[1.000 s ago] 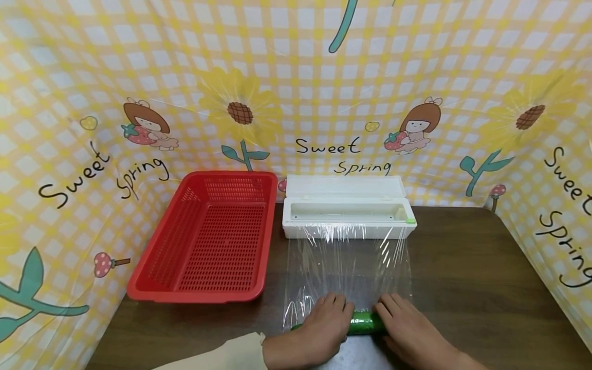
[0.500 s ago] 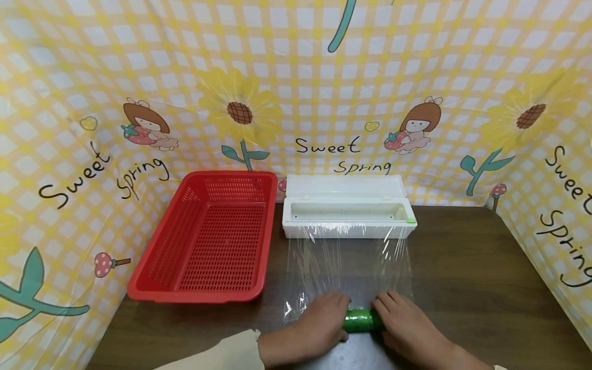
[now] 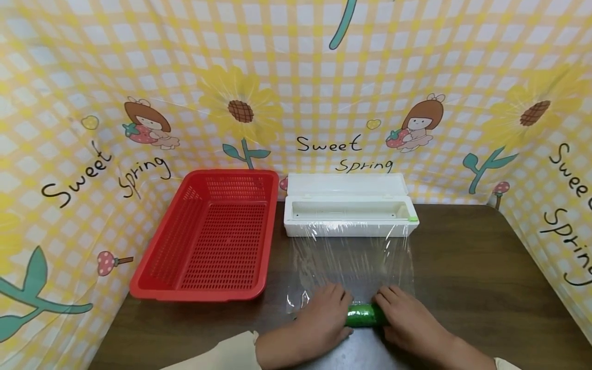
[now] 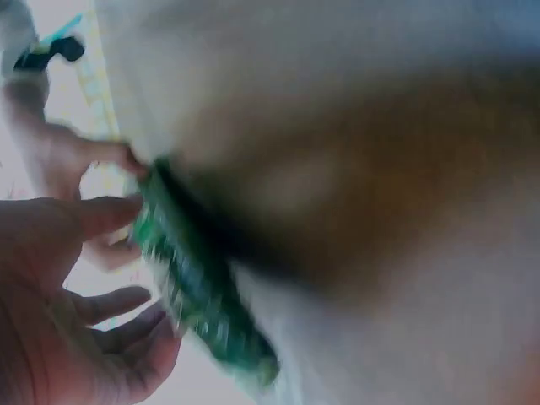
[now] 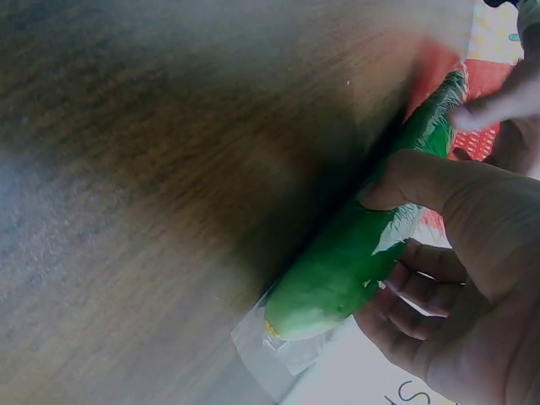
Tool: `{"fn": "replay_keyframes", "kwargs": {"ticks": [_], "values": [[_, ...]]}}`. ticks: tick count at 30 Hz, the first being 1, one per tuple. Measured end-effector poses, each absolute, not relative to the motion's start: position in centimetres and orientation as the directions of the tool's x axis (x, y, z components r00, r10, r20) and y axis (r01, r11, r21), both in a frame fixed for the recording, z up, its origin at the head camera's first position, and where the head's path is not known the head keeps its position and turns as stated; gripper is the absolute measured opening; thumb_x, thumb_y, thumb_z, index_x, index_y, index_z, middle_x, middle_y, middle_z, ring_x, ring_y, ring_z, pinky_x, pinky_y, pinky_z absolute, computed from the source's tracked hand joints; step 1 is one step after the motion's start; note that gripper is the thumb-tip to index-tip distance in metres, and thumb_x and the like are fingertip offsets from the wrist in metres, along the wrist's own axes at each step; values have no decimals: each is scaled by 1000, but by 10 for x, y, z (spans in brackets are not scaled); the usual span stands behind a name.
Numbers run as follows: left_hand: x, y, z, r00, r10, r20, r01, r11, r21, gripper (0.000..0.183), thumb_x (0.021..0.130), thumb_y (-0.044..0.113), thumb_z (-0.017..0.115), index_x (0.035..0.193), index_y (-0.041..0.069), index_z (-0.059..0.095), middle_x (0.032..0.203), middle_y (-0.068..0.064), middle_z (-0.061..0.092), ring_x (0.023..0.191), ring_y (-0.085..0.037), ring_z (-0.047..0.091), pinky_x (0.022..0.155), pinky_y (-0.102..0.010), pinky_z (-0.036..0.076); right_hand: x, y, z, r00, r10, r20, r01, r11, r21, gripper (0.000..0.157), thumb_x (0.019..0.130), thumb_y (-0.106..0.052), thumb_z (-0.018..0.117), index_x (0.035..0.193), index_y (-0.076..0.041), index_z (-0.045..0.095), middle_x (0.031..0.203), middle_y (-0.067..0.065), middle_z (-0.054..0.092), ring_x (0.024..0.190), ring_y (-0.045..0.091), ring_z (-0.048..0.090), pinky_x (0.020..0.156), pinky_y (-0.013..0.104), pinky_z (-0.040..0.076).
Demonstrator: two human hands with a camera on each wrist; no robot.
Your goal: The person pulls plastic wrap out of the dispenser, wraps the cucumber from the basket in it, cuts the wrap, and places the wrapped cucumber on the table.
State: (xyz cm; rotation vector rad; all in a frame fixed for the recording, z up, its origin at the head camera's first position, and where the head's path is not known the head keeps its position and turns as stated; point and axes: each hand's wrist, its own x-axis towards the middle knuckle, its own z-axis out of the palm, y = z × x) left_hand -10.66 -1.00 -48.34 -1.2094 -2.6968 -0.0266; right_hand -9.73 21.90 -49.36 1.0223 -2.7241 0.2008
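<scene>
A green cucumber [image 3: 364,315] lies crosswise on the near end of a sheet of cling film [image 3: 351,262], partly wrapped in it. My left hand [image 3: 324,317] grips its left part in the head view, thumb on the near side and fingers over the far side. On the right part, my right hand [image 3: 411,317] holds it the same way. Wrinkled film clings to the cucumber [image 4: 202,295] in the left wrist view. The right wrist view shows one end of the cucumber [image 5: 316,299] with loose film [image 5: 304,350] around it.
Behind the hands stands an open white cling film box [image 3: 351,228], its lid [image 3: 347,184] raised and the film running out over its front edge. A red perforated basket [image 3: 267,246] sits to the left on the wooden table [image 3: 485,272]. Patterned cloth [image 3: 324,67] surrounds the table.
Both hands have moved slightly away from the person with the cucumber, towards the box, shortening the film between. The box and basket stay in place; the head view has shifted a little.
</scene>
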Motion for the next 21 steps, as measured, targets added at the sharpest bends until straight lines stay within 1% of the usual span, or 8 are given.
{"fn": "replay_keyframes", "kwargs": {"ticks": [3, 6, 8, 11, 16, 19, 21], "values": [[-100, -1, -491, -620, 767, 166, 745, 642, -181, 46, 80, 45, 70, 109, 13, 55, 100, -1, 52, 93, -15, 49, 76, -30, 42, -99, 220, -492, -744, -627, 232, -655, 753, -64, 46, 54, -18, 77, 96, -11, 61, 95, -4, 56, 86, 13, 50, 72, 33, 49], [-98, 5, -499, -614, 766, 189, 718, 642, -268, 35, 83, 34, 68, 107, 14, 54, 99, -1, 50, 89, -15, 47, 71, -29, 39, -101, 221, -491, -752, -625, 211, -650, 756, -76, 45, 55, -18, 78, 96, -12, 61, 95, -5, 55, 85, 12, 49, 70, 32, 47], [-98, 7, -502, -614, 759, 219, 697, 651, -300, 28, 82, 28, 67, 103, 16, 54, 95, 0, 49, 84, -15, 45, 67, -30, 36, -102, 221, -491, -752, -628, 203, -652, 754, -81, 45, 56, -18, 78, 97, -12, 60, 95, -5, 55, 85, 13, 48, 70, 32, 47], [-100, 7, -503, -611, 754, 241, 692, 656, -301, 26, 80, 27, 69, 98, 16, 54, 92, 0, 48, 79, -15, 43, 66, -30, 35, -103, 221, -491, -750, -630, 204, -654, 752, -83, 45, 56, -17, 77, 97, -13, 60, 96, -4, 54, 86, 13, 49, 71, 33, 47], [-104, 5, -501, -621, 754, 214, 714, 657, -243, 25, 81, 25, 71, 98, 16, 54, 91, -1, 47, 77, -15, 40, 62, -29, 34, -101, 222, -492, -755, -625, 196, -651, 752, -108, 49, 59, -19, 79, 103, -11, 60, 100, -3, 54, 91, 13, 50, 76, 35, 49], [-106, 4, -499, -625, 753, 205, 721, 658, -220, 26, 80, 24, 71, 98, 16, 55, 90, -1, 48, 77, -15, 43, 59, -28, 34, -98, 222, -493, -767, -614, 186, -638, 760, -123, 51, 61, -21, 80, 106, -10, 60, 102, -3, 54, 94, 13, 51, 80, 37, 49], [-108, 4, -497, -630, 752, 193, 727, 659, -193, 27, 79, 23, 72, 98, 15, 56, 90, -1, 50, 77, -16, 45, 58, -27, 34, -97, 222, -494, -780, -598, 183, -623, 772, -128, 53, 61, -23, 81, 108, -11, 60, 103, -3, 54, 96, 14, 50, 80, 38, 48]]}}
